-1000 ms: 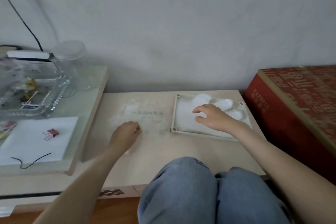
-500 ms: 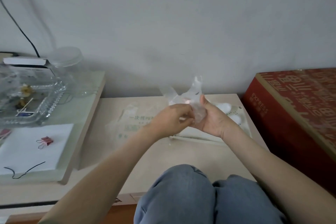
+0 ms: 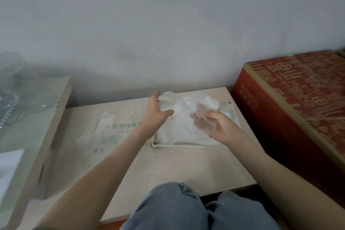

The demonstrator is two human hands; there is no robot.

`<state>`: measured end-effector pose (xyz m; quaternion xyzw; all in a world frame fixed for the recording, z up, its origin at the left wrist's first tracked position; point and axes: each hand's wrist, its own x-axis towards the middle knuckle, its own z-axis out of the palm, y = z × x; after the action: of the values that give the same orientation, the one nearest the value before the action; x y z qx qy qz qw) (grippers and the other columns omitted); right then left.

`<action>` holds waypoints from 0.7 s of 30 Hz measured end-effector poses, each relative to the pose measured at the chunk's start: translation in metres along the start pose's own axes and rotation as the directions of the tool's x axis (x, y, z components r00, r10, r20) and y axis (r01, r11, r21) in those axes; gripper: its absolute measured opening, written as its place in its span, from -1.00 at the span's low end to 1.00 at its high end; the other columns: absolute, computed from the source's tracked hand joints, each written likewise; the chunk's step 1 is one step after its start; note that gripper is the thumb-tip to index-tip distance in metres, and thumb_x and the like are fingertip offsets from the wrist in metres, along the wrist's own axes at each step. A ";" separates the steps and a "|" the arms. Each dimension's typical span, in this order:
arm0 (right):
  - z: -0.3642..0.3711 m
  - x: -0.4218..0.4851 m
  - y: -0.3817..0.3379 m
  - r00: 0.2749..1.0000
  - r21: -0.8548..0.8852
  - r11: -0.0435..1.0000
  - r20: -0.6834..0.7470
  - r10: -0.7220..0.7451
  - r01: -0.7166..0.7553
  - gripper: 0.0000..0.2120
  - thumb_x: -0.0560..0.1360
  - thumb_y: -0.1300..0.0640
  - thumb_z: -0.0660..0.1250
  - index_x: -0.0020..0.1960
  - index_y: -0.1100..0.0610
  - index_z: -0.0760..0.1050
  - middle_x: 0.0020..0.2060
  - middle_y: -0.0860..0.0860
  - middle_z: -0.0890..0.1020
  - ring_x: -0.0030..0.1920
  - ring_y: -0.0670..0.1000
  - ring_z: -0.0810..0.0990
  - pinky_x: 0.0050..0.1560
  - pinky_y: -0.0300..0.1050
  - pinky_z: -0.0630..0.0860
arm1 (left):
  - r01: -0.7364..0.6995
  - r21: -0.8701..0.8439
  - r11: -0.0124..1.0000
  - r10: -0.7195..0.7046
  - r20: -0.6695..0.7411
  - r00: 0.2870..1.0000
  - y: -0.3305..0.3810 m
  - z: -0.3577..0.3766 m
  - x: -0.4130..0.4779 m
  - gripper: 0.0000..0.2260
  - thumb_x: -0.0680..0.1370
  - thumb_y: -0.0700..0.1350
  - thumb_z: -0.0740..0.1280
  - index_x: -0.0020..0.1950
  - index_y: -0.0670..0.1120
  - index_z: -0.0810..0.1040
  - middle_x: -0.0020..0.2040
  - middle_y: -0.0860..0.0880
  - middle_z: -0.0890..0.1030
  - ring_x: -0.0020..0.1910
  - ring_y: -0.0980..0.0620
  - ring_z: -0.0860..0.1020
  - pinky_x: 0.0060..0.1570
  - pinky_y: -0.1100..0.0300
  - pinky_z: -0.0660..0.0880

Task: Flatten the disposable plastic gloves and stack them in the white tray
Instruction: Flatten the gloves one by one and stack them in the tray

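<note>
On the left half of the desk (image 3: 168, 170) a printed glove packet (image 3: 112, 132) lies flat. Just right of it the left hand (image 3: 155, 115) hovers over the near-left part of the white tray (image 3: 188, 144), its fingers (image 3: 154, 100) straight and spread, thumb apart. They meet the left edge of the glove (image 3: 183, 107), though I cannot tell if the hand pinches it.

The glove hangs in the air over the tray, between the two hands and partly bunched. The tray sits at the far right corner of the desk, with a pile of flattened gloves (image 3: 175, 132) already in it. The right hand (image 3: 220, 127) has its fingers curled round the crumpled right end of the glove.

The step in hand looks like opening the glove out before laying it down. It probably goes best if both hands draw the film taut sideways and lower it squarely onto the pile. The left palm can then sweep across to press out air, since film this thin tends to cling and fold back. A red box (image 3: 289, 99) stands beside the desk's right edge.
</note>
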<state>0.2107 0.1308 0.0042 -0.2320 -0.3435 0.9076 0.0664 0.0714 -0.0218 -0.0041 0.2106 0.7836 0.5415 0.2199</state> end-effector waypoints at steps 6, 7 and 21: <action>-0.020 0.010 0.002 0.999 0.018 1.000 0.039 0.017 -0.018 -0.75 0.61 0.30 0.06 0.11 0.15 0.49 -0.22 0.04 0.68 -0.07 0.04 0.70 -0.20 -0.08 0.63 | 0.245 -0.180 0.953 -0.170 0.353 0.920 -0.014 0.014 0.026 -0.49 0.39 0.09 0.44 0.29 -0.04 0.51 0.24 0.02 0.56 0.25 0.05 0.49 0.35 0.07 0.35; -0.023 0.012 0.003 0.999 0.008 1.000 0.048 0.019 -0.019 -0.76 0.59 0.31 0.07 0.10 0.15 0.49 -0.21 0.04 0.68 -0.06 0.04 0.70 -0.20 -0.08 0.63 | 0.268 -0.227 0.936 -0.166 0.388 0.907 -0.014 0.017 0.029 -0.56 0.38 0.08 0.45 0.21 -0.05 0.56 0.16 0.01 0.61 0.19 0.04 0.53 0.31 0.06 0.40; -0.053 0.034 -0.006 0.975 -0.067 0.993 -0.190 -0.112 0.101 -0.65 0.47 0.12 0.37 0.25 0.04 0.45 0.14 0.06 0.63 -0.03 0.10 0.69 -0.09 -0.11 0.62 | -0.106 0.438 0.893 -0.060 0.349 0.935 -0.010 0.030 0.054 -0.82 0.60 -0.07 0.22 -0.12 -0.07 0.55 -0.32 0.05 0.48 -0.43 0.07 0.38 -0.44 0.26 0.35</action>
<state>0.2052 0.1770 -0.0395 -0.3020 -0.3733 0.8657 0.1414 0.0437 0.0279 -0.0291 0.3590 0.8324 0.3011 0.2960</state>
